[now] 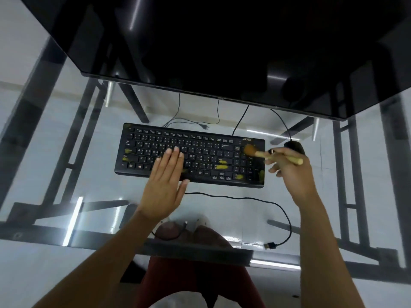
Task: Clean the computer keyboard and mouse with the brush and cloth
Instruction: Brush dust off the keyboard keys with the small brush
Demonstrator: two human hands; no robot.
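- On the glass surface, left of centre, the left hand lies flat and open, fingers together, pressed on the letter keys of the black keyboard; it grips nothing, and I judge it is there to pin the board so it does not slide on the smooth glass.
- The keyboard itself is a low, wide slab of matte black plastic with small printed keys; yellowish smears (dust or residue, too blurred to say which) show on several keys, mostly along the lower rows and right edge.
- A thin black cable curls along the surface in front of the keyboard and ends in a loose USB plug, so one device looks unplugged for cleaning.
- Over the number pad, the soft tan bristles of the brush meet the keys, smeared by motion.
- The right hand is closed around the pale wooden handle in a light pencil-like pinch, held low and slanted, which suits flicking dirt out of the gaps.
- Just behind that hand sits the rounded black mouse, mostly hidden; it looks untouched.
- No cloth is visible anywhere.
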